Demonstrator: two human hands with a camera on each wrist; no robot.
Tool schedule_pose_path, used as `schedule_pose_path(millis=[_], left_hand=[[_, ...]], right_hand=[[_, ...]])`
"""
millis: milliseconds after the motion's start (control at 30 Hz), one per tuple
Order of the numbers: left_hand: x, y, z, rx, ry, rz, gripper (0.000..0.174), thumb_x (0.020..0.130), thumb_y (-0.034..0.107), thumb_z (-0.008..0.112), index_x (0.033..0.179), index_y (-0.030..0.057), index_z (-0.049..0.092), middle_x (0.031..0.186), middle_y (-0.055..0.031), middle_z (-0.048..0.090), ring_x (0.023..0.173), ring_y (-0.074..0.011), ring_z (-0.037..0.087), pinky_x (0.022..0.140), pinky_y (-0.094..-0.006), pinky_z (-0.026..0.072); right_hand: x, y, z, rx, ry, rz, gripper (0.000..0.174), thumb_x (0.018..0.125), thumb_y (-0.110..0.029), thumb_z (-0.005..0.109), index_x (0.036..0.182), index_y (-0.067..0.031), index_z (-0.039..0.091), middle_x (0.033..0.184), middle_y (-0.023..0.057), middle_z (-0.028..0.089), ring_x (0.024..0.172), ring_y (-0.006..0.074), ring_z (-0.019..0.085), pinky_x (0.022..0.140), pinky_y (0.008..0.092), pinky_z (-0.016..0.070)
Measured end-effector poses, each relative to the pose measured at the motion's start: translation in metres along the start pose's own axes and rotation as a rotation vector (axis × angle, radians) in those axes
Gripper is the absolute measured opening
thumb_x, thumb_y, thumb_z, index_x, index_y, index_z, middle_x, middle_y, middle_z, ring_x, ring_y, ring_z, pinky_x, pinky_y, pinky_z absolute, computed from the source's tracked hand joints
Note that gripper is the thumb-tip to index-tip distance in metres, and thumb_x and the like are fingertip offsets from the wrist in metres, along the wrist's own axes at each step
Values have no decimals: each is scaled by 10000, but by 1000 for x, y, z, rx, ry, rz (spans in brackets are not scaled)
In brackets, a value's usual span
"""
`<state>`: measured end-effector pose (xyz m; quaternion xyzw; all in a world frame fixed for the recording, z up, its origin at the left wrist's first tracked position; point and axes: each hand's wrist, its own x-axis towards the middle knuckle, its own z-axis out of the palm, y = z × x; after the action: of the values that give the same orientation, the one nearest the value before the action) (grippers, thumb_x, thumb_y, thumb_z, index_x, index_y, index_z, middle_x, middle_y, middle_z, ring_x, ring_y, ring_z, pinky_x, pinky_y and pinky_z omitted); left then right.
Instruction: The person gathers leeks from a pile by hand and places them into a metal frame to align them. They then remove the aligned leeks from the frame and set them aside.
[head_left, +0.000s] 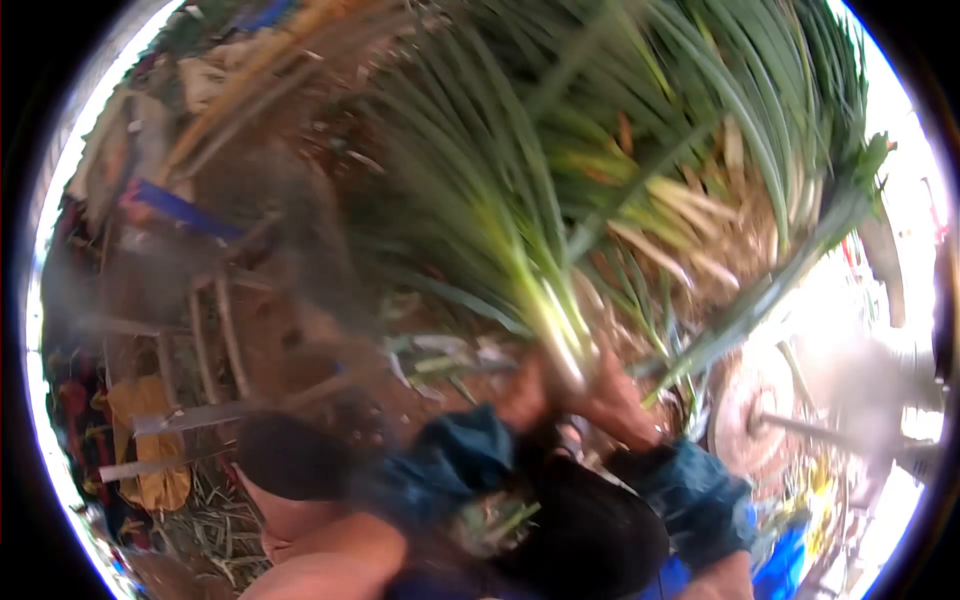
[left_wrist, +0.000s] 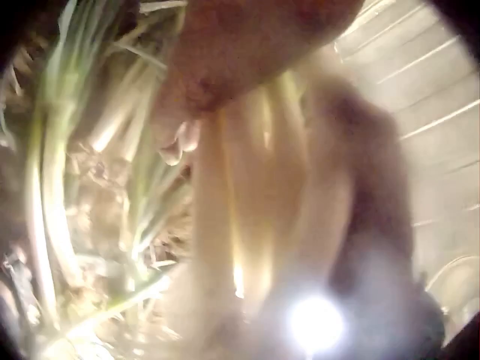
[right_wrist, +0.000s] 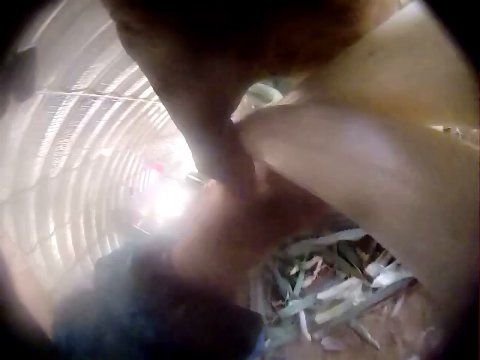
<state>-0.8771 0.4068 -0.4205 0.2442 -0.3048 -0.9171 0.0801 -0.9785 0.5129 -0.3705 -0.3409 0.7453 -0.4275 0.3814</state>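
Observation:
A bunch of green onions (head_left: 555, 310) stands in front of me in the head view, long green leaves fanning up and left, white ends down. My left hand (head_left: 525, 395) grips the white base from the left. Around the same base from the right, my right hand (head_left: 622, 402) also holds on. The left wrist view shows the pale stalks (left_wrist: 259, 180) large and blurred, below the left hand's fingers (left_wrist: 255, 52). Thick white stalks (right_wrist: 360, 161) fill the right side of the right wrist view, close to both hands. Their lowest ends are partly hidden by the hands.
More green onions (head_left: 790, 110) lie heaped at the back right, with loose white stalks (head_left: 690, 205) in front. A round disc on a rod (head_left: 740, 415) stands at right. At left are a metal frame (head_left: 230, 335) and a yellow cloth (head_left: 150, 440). Leaf scraps (right_wrist: 330, 296) litter the ground.

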Motion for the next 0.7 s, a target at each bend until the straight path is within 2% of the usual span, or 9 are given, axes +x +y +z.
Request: schedule_pose_path(millis=[33,100,167,200,267,367,467,567,700], left_hand=[[8,-7,21,-286,69,114,523,958,448,324,1253,38,462,1199,-112,544,1073,-229,535,941,-343,424],[10,24,45,-729,-6,-157,584,917,531,373,1188,25,480,1080,-123,573,1044,-228,537,866,-345,455],[-18,58,74,-667,-131,-107,715,869,653,336,1201,34,466,1097,-121,568,1069,-272,524,897,-407,433],[-30,70,87,-671,-190,-17,625,895,594,365,1168,46,489,1073,-114,578,1034,-267,541,902,-408,431],[-42,73,92,-587,-315,-36,494,909,486,461,1139,50,496,1066,-102,578,1011,-236,549,894,-402,437],[-83,103,115,-637,-472,6,353,896,319,569,1111,47,499,1068,-69,576,1022,-198,538,904,-381,431],[-122,126,130,-648,-624,74,401,904,355,548,1169,64,470,1110,-70,553,1058,-196,522,953,-386,399],[-172,159,144,-652,-699,148,474,913,449,485,1217,89,439,1116,-69,541,1073,-201,514,958,-400,400],[-184,186,127,-519,-501,402,410,923,429,471,1130,76,492,1032,-91,574,968,-219,559,914,-381,435]], right_hand=[[-3,-20,-11,159,-51,27,974,631,-132,789,1396,-49,193,1236,181,472,1115,252,496,905,357,435],[-8,-61,-33,477,-141,107,873,704,-39,736,1397,-61,206,1199,123,517,1085,186,516,868,300,461],[-14,-111,-67,-224,-244,269,854,700,-88,723,1391,-41,222,1193,128,498,1093,189,475,881,298,412],[-23,-104,-70,-62,-256,217,930,657,-151,755,1394,-29,201,1195,172,493,1096,228,485,906,332,408],[-51,-170,-64,-719,-247,152,1019,598,-176,771,1402,-14,166,1195,219,486,1104,290,492,902,345,423],[-86,-259,-42,-579,-115,407,1071,558,-193,751,1410,4,134,1241,254,453,1124,359,484,905,371,431],[-128,-292,-33,-930,-81,128,995,580,-139,727,1403,-7,182,1246,262,422,1097,392,479,897,414,417],[-167,-330,-14,-1017,12,190,934,602,-67,685,1403,-34,207,1185,258,432,1067,415,475,883,440,420],[-224,-336,9,-1046,125,-24,904,579,27,629,1390,-40,234,1116,261,441,1014,431,487,872,433,431]])
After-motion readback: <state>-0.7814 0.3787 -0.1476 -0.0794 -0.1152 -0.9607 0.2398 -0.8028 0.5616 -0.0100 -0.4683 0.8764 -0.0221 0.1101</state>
